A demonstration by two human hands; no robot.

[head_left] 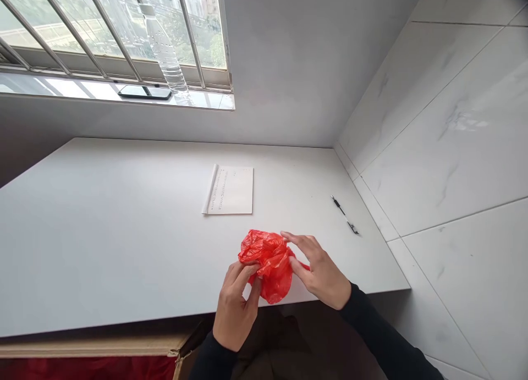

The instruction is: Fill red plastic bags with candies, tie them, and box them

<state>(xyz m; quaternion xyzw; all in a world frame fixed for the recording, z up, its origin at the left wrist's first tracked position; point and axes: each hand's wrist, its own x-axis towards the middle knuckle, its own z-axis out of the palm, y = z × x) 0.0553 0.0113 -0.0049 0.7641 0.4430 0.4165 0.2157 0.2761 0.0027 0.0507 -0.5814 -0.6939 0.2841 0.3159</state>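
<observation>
Left fingers (242,274) pinch a red bag (277,273) near the counter (124,231)'s front edge while right fingers (306,244), parted wide, touch its side.

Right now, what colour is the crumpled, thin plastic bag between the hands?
The plastic bag is bright red; see the head view.

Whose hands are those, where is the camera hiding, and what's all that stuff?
There's no robot here, just a person's bare left hand and right hand with black sleeves. The camera is worn on their head, so you look down as they do. Both hands are on some crumpled, thin red plastic, perhaps a bag. Beyond it on the white table lies a notepad, with a pen off to the right. A clear bottle stands on the windowsill.
</observation>
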